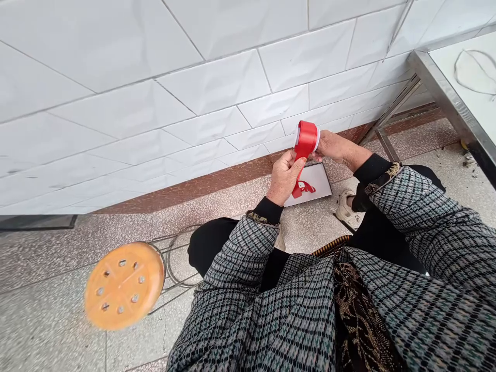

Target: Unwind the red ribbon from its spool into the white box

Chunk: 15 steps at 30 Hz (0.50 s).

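Observation:
A roll of red ribbon [307,135] on a white spool is held up in front of me, between my two hands. My left hand [284,175] is closed, pinching the ribbon strip with its thumb on top. From the right side my right hand [336,146] grips the spool, and its fingertips are partly hidden behind the roll. Under my hands is a white, flat box or board [320,191] with a dark edge. Red ribbon loops [306,187] show over its white surface; I cannot tell whether they lie on it or hang above it.
An orange round stool [124,285] with thin metal legs stands to the left. At the right is a metal-framed table [457,108] with a thin cord [470,67] on top. A white tiled wall [217,77] rises in front, above a speckled floor [50,305].

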Tool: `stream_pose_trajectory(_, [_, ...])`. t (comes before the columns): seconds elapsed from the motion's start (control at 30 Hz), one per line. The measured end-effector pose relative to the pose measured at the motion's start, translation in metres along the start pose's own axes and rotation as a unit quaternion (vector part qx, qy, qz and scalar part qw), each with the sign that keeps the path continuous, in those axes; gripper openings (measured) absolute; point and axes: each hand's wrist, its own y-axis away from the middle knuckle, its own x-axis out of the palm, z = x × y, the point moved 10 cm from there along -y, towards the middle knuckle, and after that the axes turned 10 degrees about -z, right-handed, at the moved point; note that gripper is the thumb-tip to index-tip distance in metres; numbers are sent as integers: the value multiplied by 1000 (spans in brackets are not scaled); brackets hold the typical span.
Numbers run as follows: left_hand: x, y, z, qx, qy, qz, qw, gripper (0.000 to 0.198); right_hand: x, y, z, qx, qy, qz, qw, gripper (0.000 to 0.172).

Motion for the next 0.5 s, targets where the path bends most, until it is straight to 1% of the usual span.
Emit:
stream_pose_trajectory(0.13, [-3,-3,4,3,18,2,1000,37,13,1,-6,7,-62,52,997,58])
stream_pose_trajectory(0.23, [-3,-4,10,-1,20,20,1000,44,19,1,-13,23,-83,102,991,57])
stream_pose_trajectory(0.3, [-3,-5,13,-1,23,36,999,59,26,4,-19,44,-95,159,982,54])
stream_pose_trajectory(0.37, [-3,-5,12,4,28,52,998,79,32,8,-25,69,-103,210,970,50])
stream_pose_trajectory(0.43, [-3,-6,10,7,33,71,997,94,38,13,-31,96,-106,239,960,47])
stream_pose_trajectory(0.5, [-2,-6,8,0,41,93,995,100,43,18,-34,124,-100,253,954,46])
